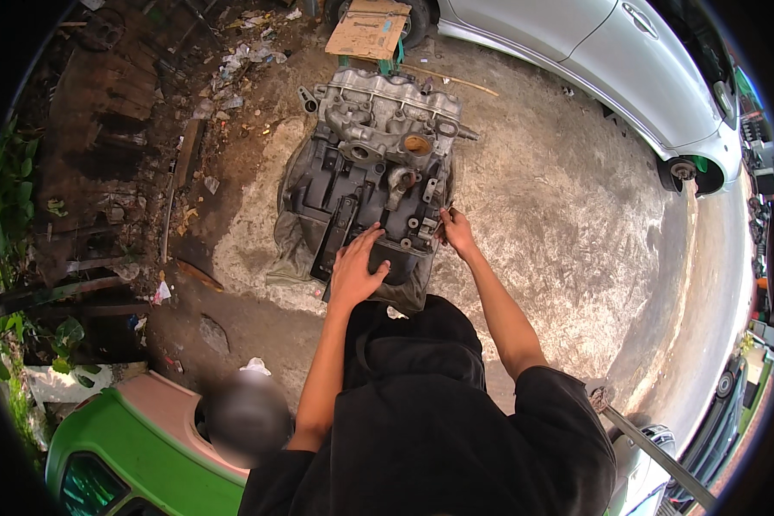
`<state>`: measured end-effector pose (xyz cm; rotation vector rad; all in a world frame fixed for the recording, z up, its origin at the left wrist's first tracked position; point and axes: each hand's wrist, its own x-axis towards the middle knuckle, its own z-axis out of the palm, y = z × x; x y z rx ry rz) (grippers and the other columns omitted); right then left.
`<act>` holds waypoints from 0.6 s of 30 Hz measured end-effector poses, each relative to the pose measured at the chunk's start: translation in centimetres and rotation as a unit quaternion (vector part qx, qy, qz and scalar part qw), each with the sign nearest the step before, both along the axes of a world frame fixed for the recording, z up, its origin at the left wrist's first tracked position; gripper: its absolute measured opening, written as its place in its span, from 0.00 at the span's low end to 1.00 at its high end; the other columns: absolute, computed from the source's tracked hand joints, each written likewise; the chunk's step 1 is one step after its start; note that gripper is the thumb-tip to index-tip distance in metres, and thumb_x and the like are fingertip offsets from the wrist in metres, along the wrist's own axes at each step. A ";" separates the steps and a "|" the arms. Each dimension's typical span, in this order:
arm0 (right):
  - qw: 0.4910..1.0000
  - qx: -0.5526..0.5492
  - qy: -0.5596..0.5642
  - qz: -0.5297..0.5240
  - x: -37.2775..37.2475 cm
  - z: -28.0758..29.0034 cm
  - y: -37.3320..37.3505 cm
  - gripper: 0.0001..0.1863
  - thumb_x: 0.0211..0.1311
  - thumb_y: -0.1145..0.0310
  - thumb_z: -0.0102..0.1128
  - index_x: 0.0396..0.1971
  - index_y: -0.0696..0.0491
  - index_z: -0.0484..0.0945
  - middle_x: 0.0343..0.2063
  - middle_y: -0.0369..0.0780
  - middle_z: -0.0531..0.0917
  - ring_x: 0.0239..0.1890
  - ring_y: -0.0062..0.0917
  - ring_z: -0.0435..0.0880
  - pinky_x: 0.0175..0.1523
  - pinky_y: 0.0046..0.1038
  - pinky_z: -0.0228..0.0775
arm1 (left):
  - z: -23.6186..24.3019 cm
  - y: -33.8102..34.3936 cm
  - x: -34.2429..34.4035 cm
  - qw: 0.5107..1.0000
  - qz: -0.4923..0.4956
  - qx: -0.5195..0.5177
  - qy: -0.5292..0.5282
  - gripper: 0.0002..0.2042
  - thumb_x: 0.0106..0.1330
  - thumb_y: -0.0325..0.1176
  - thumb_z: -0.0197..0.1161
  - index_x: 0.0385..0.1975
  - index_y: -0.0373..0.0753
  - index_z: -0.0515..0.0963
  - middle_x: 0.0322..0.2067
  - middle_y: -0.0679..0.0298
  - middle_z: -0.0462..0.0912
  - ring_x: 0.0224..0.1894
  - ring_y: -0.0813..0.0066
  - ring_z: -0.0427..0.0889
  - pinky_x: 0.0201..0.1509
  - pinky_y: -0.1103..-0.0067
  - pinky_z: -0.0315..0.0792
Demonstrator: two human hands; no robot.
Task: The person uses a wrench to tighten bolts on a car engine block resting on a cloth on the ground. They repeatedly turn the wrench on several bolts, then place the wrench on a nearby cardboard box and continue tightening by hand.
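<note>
A car engine [387,103] with a grey metal head and dark block sits on a crumpled dark cloth [292,267] on the ground in front of me. My left hand [359,267] rests on the lower dark part of the engine, fingers spread. My right hand [455,232] is at the engine's right side, fingers curled against small fittings along its edge; exactly what they hold is hidden.
A silver car [593,60] stands top right, a cardboard sheet [361,30] beyond the engine. Weathered boards [86,129], litter and plants line the left. A green car [138,447] is lower left beside a blurred dark shape; a pole [662,456] lies lower right.
</note>
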<state>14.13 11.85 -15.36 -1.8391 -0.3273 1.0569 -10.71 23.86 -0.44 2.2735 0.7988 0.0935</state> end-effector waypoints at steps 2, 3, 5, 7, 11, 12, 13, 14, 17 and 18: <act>1.000 -0.008 0.004 0.001 0.2 0.1 0.3 0.22 0.82 0.55 0.47 0.41 0.62 0.74 0.18 0.45 0.83 0.15 0.26 0.79 0.21 0.29 0.69 | 0.0 0.0 0.0 1.000 0.000 0.000 0.001 0.34 0.60 0.37 0.68 0.69 0.49 0.67 0.72 0.69 0.68 0.73 0.63 0.69 0.72 0.57 0.61; 1.000 -0.016 0.010 0.000 0.3 0.1 0.4 0.22 0.82 0.55 0.47 0.41 0.62 0.74 0.18 0.44 0.83 0.15 0.26 0.79 0.21 0.29 0.69 | 0.0 0.0 0.0 1.000 0.001 0.001 0.001 0.34 0.60 0.37 0.68 0.69 0.49 0.67 0.72 0.69 0.68 0.73 0.63 0.69 0.72 0.57 0.61; 0.999 -0.027 0.024 -0.004 0.4 0.0 0.6 0.22 0.82 0.55 0.47 0.41 0.63 0.74 0.17 0.44 0.82 0.15 0.26 0.79 0.21 0.29 0.69 | 0.0 -0.1 0.0 1.000 0.002 0.002 0.002 0.34 0.60 0.37 0.68 0.69 0.49 0.67 0.72 0.69 0.68 0.72 0.63 0.69 0.72 0.57 0.61; 0.998 -0.044 0.044 -0.012 0.5 -0.1 0.8 0.23 0.81 0.54 0.47 0.41 0.63 0.75 0.17 0.44 0.82 0.15 0.25 0.79 0.20 0.29 0.68 | -0.1 0.0 0.0 1.000 0.003 0.004 0.003 0.34 0.60 0.37 0.68 0.69 0.49 0.67 0.72 0.69 0.68 0.72 0.63 0.69 0.72 0.57 0.61; 0.993 -0.034 0.106 -0.035 0.6 -0.2 0.7 0.22 0.82 0.56 0.47 0.41 0.64 0.75 0.18 0.45 0.82 0.15 0.26 0.78 0.19 0.29 0.67 | -0.2 -0.1 -0.1 1.000 0.004 0.005 -0.012 0.34 0.60 0.37 0.68 0.69 0.49 0.67 0.72 0.70 0.69 0.72 0.63 0.69 0.72 0.57 0.62; 0.992 -0.033 0.116 -0.039 0.6 -0.2 0.7 0.22 0.82 0.56 0.47 0.41 0.64 0.75 0.19 0.45 0.82 0.15 0.26 0.78 0.19 0.29 0.67 | -0.2 -0.1 -0.1 1.000 0.003 0.006 -0.011 0.34 0.60 0.37 0.68 0.69 0.50 0.67 0.72 0.70 0.68 0.72 0.63 0.69 0.72 0.57 0.62; 0.990 -0.047 0.127 -0.048 0.7 -0.2 0.7 0.22 0.82 0.56 0.47 0.41 0.64 0.75 0.19 0.45 0.82 0.15 0.26 0.78 0.18 0.29 0.67 | -0.3 -0.1 -0.1 1.000 0.002 0.007 -0.005 0.34 0.60 0.37 0.68 0.69 0.50 0.67 0.72 0.70 0.68 0.72 0.63 0.69 0.72 0.57 0.62; 0.990 -0.033 0.134 -0.041 0.8 -0.1 0.7 0.22 0.82 0.57 0.47 0.41 0.64 0.75 0.20 0.45 0.82 0.15 0.26 0.78 0.18 0.29 0.67 | -0.3 -0.1 0.0 1.000 0.002 0.007 -0.005 0.34 0.60 0.37 0.68 0.69 0.50 0.67 0.72 0.70 0.69 0.72 0.63 0.69 0.72 0.57 0.62; 0.988 -0.034 0.146 -0.030 1.1 0.0 1.0 0.21 0.81 0.58 0.46 0.42 0.64 0.75 0.20 0.45 0.82 0.16 0.25 0.77 0.19 0.29 0.67 | -0.2 0.0 0.0 1.000 0.004 0.002 0.003 0.33 0.61 0.37 0.68 0.69 0.50 0.68 0.73 0.70 0.68 0.72 0.62 0.69 0.72 0.56 0.61; 0.989 -0.033 0.144 -0.022 1.2 0.1 1.2 0.21 0.81 0.58 0.46 0.42 0.65 0.75 0.20 0.44 0.82 0.16 0.25 0.77 0.19 0.30 0.67 | -0.2 0.0 0.0 1.000 0.005 -0.003 0.000 0.33 0.61 0.37 0.68 0.70 0.51 0.68 0.73 0.71 0.68 0.73 0.62 0.69 0.72 0.55 0.61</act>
